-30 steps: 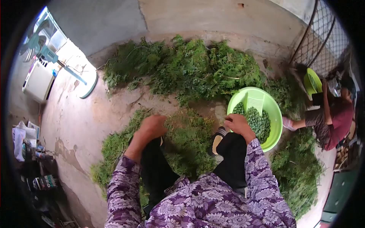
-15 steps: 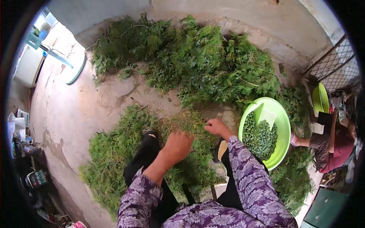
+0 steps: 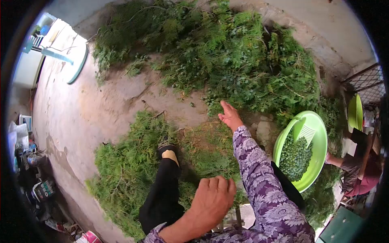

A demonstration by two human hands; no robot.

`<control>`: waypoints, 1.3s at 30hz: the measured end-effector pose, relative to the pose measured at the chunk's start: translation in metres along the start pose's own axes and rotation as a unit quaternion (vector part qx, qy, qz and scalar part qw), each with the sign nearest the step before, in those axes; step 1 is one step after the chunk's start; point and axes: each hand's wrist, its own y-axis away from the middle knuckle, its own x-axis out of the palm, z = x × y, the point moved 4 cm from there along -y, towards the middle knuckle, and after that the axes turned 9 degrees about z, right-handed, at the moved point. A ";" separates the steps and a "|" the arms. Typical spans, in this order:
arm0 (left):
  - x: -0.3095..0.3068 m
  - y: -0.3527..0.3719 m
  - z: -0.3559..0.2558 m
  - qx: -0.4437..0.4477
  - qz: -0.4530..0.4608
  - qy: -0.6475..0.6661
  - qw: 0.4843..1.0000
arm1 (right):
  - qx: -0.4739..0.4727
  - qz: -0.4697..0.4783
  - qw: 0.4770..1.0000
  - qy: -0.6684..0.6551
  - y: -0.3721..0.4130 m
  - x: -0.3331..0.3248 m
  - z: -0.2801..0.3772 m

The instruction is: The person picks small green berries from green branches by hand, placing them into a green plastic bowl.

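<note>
My right hand reaches forward to the near edge of the big heap of leafy evergreen branches. Its fingers are stretched out, and nothing shows in them. Close to my body, my left hand is closed with the fingers curled under, so whatever it may hold is hidden. To the right, a tilted light-green basin contains many small round green cones or berries and has a ribbed panel on its inner side. Cut green sprigs lie around my feet.
Another person sits at the far right, near a second green basin and a wire mesh panel. A round pale stand base is at the upper left. Assorted goods line the left edge.
My right hand has moved forward to the branch heap and its fingers have opened. My left hand has drawn back toward my body. The view has shifted, and the basin appears farther right.
</note>
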 end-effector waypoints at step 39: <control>-0.023 -0.036 0.011 -0.119 -0.146 0.825 0.532 | -0.532 0.037 0.583 0.613 0.382 0.096 0.076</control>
